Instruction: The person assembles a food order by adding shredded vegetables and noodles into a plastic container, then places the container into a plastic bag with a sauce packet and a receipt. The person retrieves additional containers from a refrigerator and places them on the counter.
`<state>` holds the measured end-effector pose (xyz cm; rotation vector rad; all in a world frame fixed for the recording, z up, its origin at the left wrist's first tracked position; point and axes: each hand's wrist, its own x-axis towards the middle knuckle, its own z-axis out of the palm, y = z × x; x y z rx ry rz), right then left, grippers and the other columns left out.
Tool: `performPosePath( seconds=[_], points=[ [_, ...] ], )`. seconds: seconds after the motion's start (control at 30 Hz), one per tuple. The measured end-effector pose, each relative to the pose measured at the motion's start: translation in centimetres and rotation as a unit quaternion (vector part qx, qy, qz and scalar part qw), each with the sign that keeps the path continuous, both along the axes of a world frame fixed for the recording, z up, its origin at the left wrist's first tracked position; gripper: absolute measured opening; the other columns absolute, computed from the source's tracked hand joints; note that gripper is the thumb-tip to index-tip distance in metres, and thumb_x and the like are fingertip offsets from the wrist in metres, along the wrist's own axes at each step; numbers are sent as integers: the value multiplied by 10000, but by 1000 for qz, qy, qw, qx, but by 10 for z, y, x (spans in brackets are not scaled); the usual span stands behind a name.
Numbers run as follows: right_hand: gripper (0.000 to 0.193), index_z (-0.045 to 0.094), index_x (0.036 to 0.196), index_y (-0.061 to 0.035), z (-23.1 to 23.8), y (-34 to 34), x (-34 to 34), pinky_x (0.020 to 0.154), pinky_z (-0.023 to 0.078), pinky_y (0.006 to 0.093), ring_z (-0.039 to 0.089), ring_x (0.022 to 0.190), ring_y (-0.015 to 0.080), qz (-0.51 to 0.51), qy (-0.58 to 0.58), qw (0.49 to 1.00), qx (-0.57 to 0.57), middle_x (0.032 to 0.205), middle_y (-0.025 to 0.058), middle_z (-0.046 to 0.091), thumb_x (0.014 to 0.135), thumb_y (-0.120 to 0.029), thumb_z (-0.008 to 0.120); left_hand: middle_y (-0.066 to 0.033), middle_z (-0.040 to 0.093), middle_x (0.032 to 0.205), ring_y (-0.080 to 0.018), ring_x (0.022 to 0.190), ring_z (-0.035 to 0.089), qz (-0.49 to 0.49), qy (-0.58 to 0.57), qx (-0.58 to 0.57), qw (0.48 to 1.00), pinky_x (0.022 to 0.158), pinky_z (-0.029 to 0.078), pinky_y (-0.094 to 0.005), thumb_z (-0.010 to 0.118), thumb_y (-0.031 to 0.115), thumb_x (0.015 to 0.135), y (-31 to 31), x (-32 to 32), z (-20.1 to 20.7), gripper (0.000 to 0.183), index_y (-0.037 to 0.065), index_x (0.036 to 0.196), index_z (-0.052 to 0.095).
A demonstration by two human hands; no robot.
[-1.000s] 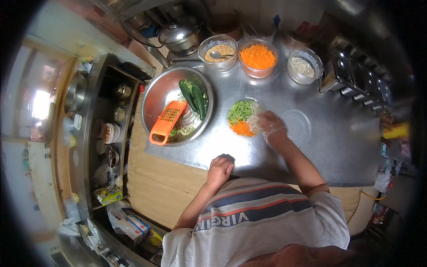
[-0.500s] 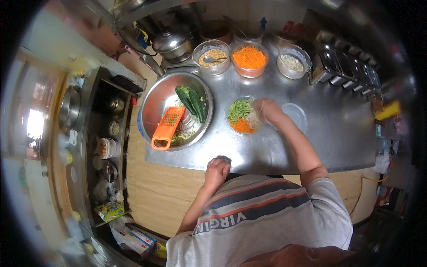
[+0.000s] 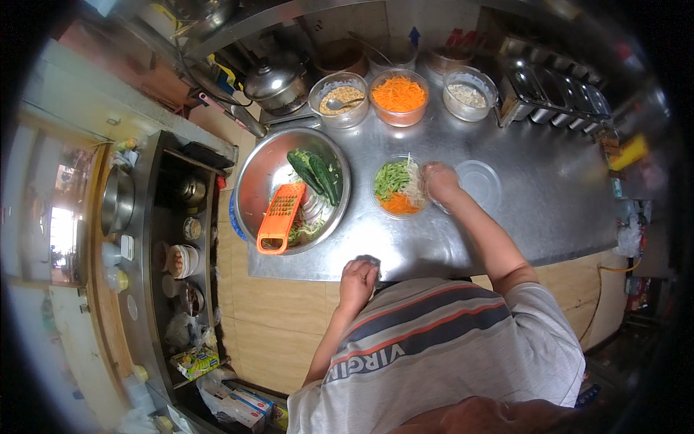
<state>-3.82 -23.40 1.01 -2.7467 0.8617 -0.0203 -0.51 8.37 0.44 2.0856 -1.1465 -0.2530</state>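
Observation:
My right hand (image 3: 439, 179) is closed, its fingers curled down at the right rim of a clear round bowl (image 3: 377, 205). What it grips, if anything, is hidden. In that bowl lie green shreds (image 3: 392, 176), orange carrot shreds (image 3: 400, 204) and pale thin shreds (image 3: 414, 189), each in its own patch. My left hand (image 3: 356, 283) rests curled at the near edge of the counter, against something small and dark that I cannot make out. Just right of my right hand, a clear round lid or shallow dish (image 3: 482, 189) lies on the steel.
At left stands a large steel basin (image 3: 249, 173) with cucumbers (image 3: 318, 176) and an orange grater (image 3: 280, 218). Along the back are tubs of chopped nuts (image 3: 341, 98), carrot shreds (image 3: 399, 94) and pale bits (image 3: 466, 95). A lidded pot (image 3: 276, 83) and metal containers (image 3: 553, 94) flank them.
My right hand has drawn slightly down and right, from above the pale shreds to the bowl's rim, and is less blurred. My left hand stays at the counter edge. The whole view has shifted slightly.

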Motion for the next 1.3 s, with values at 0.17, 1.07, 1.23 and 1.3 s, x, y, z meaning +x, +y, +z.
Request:
performPosePath(
  seconds=[0.17, 1.07, 1.23, 1.3],
  points=[
    [154, 633, 795, -56, 25, 8, 1, 696, 479, 414, 606, 805, 338, 11, -63, 996, 57, 886, 173, 624, 717, -182, 592, -119, 613, 832, -311, 791, 548, 3, 0, -1, 1000, 737, 441, -384, 615, 116, 768, -1, 4, 0, 96, 24, 770, 642],
    [246, 570, 1082, -61, 37, -38, -5, 686, 476, 280, 587, 770, 130, -74, -326, 753, 567, 969, 61, 631, 879, -198, 550, -127, 620, 858, -262, 831, 564, 28, 56, -10, 998, 741, 453, -335, 613, 120, 814, -25, 20, -5, 112, 14, 836, 641],
    [379, 511, 1170, -31, 11, 28, -15, 766, 451, 289, 579, 891, 146, 67, -275, 483, 829, 1063, 85, 600, 893, -290, 513, -45, 609, 916, -113, 840, 543, 118, 328, -179, 920, 762, 432, -238, 559, 101, 873, -75, 24, 22, 220, 8, 1072, 563],
    [443, 483, 1211, -22, 9, 58, -18, 817, 434, 311, 561, 977, 182, 97, -227, 427, 870, 1137, 105, 564, 904, -341, 470, -23, 592, 941, -91, 830, 530, 118, 406, -236, 875, 751, 426, -223, 551, 85, 876, -91, 31, 34, 260, 17, 1126, 535]
  ],
)
